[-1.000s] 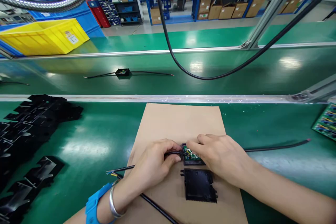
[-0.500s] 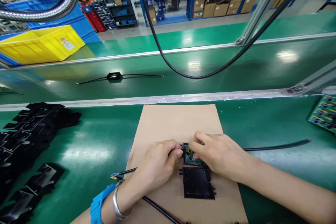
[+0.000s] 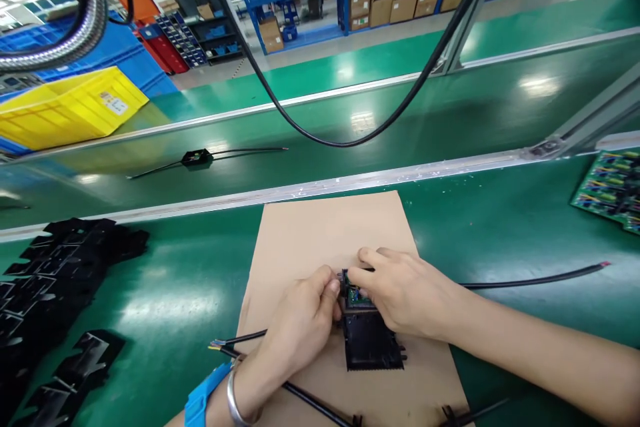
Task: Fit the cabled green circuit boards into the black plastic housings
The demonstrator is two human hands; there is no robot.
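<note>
A black plastic case (image 3: 373,347) lies opened out on the cardboard sheet (image 3: 330,227), its bare half toward me. In its far half sits a green circuit board (image 3: 354,297), partly covered by fingers. My left hand (image 3: 304,320) is closed, thumb and forefinger pinching the case's left edge. From the right, my right hand (image 3: 413,287) bends over the board, its fingers curled on the case and board; what the fingertips press is partly hidden. A black cable (image 3: 535,281) runs out to the right from behind that hand. Cables with stripped ends (image 3: 220,345) lie by my left wrist.
Black plastic cases (image 3: 60,273) are piled at left, and green circuit boards (image 3: 613,190) lie at far right. Beyond the metal rail (image 3: 320,185) rests a finished-looking case with leads (image 3: 197,158). A thick black cable (image 3: 345,144) hangs in front. A yellow bin (image 3: 70,113) stands back left.
The camera view has tilted and shifted slightly. The far half of the case and its near half now appear closer together. Both hands keep hold at nearly the same places.
</note>
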